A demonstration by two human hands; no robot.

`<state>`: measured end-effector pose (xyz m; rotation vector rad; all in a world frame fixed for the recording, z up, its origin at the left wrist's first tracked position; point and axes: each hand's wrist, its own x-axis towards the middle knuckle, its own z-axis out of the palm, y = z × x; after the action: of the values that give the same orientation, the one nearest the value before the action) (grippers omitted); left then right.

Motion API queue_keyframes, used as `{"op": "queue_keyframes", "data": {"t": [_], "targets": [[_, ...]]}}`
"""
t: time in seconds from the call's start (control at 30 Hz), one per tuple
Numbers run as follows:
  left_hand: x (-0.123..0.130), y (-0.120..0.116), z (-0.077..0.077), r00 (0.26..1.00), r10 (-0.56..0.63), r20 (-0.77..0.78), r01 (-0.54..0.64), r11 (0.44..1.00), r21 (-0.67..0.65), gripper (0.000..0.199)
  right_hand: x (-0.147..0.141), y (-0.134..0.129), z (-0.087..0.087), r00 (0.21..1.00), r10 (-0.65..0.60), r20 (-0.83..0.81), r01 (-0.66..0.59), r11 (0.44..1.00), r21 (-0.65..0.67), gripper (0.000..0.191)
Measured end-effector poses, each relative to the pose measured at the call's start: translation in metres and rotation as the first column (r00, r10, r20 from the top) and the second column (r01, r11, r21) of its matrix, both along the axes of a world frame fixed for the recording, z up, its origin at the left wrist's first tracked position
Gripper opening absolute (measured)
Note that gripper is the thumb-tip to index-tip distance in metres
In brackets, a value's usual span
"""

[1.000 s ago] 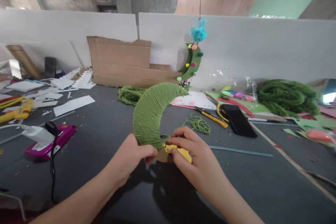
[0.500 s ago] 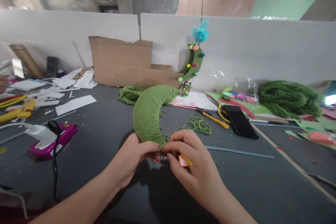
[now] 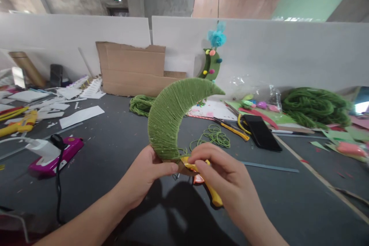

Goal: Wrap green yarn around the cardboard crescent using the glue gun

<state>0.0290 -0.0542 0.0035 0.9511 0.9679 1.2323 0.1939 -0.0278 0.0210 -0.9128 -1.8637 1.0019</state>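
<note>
My left hand grips the lower end of a crescent shape, its thumb across the front. Green yarn is wound closely round most of the crescent, while bare brown card shows at the bottom tip. Beside that tip my right hand is closed in a pinch on a strand of green yarn that runs from the lowest windings. Behind and below the fingers lies a yellow glue gun with an orange part, partly covered by the hand and card.
Loose yarn lies beyond my right hand, near a yellow utility knife and a black phone. A purple power strip sits left. Cardboard, a decorated green crescent and a yarn heap stand behind.
The crescent has risen and tilted, so its pointed upper tip now shows to the right. My right hand has shifted slightly right and down from the lower tip, uncovering brown card and more glue gun.
</note>
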Motion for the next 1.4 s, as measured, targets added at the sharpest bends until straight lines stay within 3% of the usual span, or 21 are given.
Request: {"op": "queue_keyframes", "data": {"t": [0.1, 0.17, 0.27, 0.43, 0.63, 0.73, 0.97, 1.17, 1.4], "targets": [[0.001, -0.001, 0.001, 0.999, 0.030, -0.031, -0.030, 0.999, -0.014, 0.022, 0.004, 0.005, -0.002, 0.992, -0.123, 0.017, 0.124, 0.991, -0.052, 0.012], [0.002, -0.001, 0.002, 0.999, 0.031, -0.031, -0.032, 0.999, -0.037, 0.026, 0.003, 0.006, -0.003, 0.987, -0.152, 0.047, 0.153, 0.988, -0.019, 0.008], [0.004, -0.002, 0.003, 1.000, 0.006, -0.014, -0.007, 0.998, -0.067, 0.030, -0.002, 0.005, -0.001, 0.989, -0.060, 0.138, 0.059, 0.998, 0.011, 0.023], [0.002, -0.003, 0.004, 0.998, -0.001, -0.056, -0.003, 0.997, -0.073, 0.027, -0.006, 0.004, 0.002, 0.977, -0.030, 0.210, 0.038, 0.999, -0.036, 0.013], [0.000, -0.003, 0.003, 0.997, -0.040, -0.065, 0.037, 0.998, -0.060, 0.026, -0.001, 0.008, 0.003, 0.968, 0.034, 0.247, -0.052, 0.997, 0.065, 0.005], [0.002, -0.004, 0.003, 0.998, -0.056, -0.035, 0.053, 0.995, -0.083, 0.030, 0.001, 0.008, 0.003, 0.975, 0.098, 0.200, -0.094, 0.995, -0.029, 0.010], [0.004, -0.004, 0.002, 0.995, -0.095, 0.014, 0.096, 0.993, -0.066, 0.032, -0.001, -0.001, 0.004, 0.993, 0.073, 0.096, -0.050, 0.974, -0.219, 0.014], [0.003, -0.004, 0.003, 0.994, -0.100, 0.037, 0.102, 0.993, -0.054, 0.031, -0.004, -0.001, 0.005, 0.987, -0.013, 0.162, 0.044, 0.981, -0.188, 0.012], [0.002, -0.005, 0.001, 0.992, -0.102, 0.068, 0.105, 0.993, -0.044, 0.032, -0.003, 0.001, 0.004, 0.989, -0.005, 0.148, 0.049, 0.953, -0.298, 0.010]]}}
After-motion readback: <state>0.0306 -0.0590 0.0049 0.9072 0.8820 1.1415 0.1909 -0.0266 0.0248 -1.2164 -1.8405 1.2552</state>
